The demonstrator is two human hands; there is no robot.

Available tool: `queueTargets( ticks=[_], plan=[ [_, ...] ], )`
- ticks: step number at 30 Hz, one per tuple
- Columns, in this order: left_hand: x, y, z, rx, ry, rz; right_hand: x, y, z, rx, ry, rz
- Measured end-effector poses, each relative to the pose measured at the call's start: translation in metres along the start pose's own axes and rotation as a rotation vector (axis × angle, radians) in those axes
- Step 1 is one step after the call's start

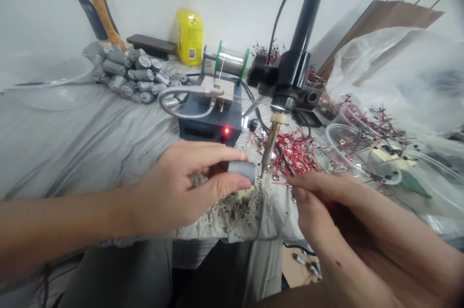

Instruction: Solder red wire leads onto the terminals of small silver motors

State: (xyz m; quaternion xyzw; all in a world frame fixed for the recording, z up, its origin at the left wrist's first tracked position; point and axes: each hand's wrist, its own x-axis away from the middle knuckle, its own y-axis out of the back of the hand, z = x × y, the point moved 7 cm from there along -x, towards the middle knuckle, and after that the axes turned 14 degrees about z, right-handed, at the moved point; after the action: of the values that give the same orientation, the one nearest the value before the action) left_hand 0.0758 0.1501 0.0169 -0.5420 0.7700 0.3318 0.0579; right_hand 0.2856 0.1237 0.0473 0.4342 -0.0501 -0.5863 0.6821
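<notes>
My left hand (pixel 177 184) is closed round a small grey cylindrical motor (pixel 242 171), thumb below and fingers above, with one end facing right. Just right of that end is the tip of a soldering iron (pixel 270 146), clamped in a black holder and pointing down. Whether tip and motor touch I cannot tell. My right hand (pixel 344 216) pinches a thin red wire (pixel 280 183) between thumb and forefinger, its free end directed left toward the iron's tip. Behind my left hand stands a blue solder feeder (pixel 210 122) with a lit red lamp and a solder spool (pixel 232 60) on top.
Several grey motors (pixel 126 73) are piled at the back left, near a yellow bottle (pixel 189 32). A heap of red wires (pixel 295 151) lies behind the iron. Plastic tubs (pixel 344 146) and a clear bag (pixel 391 66) stand at right. Solder debris (pixel 232 211) covers the front edge.
</notes>
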Motion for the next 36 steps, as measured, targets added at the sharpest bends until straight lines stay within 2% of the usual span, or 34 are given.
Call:
queueTargets(
  ticks=[11,19,25,30,36],
  plan=[
    [-0.003,0.002,-0.005,-0.042,-0.057,0.016,-0.002,-0.005,0.001,0.008,0.102,-0.034],
    [0.001,0.002,-0.007,-0.074,-0.092,0.012,-0.002,-0.001,0.008,0.074,-0.014,0.053],
    [0.001,0.002,-0.006,-0.092,-0.107,0.010,0.000,0.000,0.010,0.080,-0.034,-0.004],
    [0.000,0.002,-0.007,-0.104,-0.132,0.012,-0.001,-0.001,0.010,0.047,0.034,-0.021],
    [0.001,0.002,-0.008,-0.149,-0.136,0.009,-0.001,-0.002,0.007,0.038,-0.016,-0.009]
  ],
)
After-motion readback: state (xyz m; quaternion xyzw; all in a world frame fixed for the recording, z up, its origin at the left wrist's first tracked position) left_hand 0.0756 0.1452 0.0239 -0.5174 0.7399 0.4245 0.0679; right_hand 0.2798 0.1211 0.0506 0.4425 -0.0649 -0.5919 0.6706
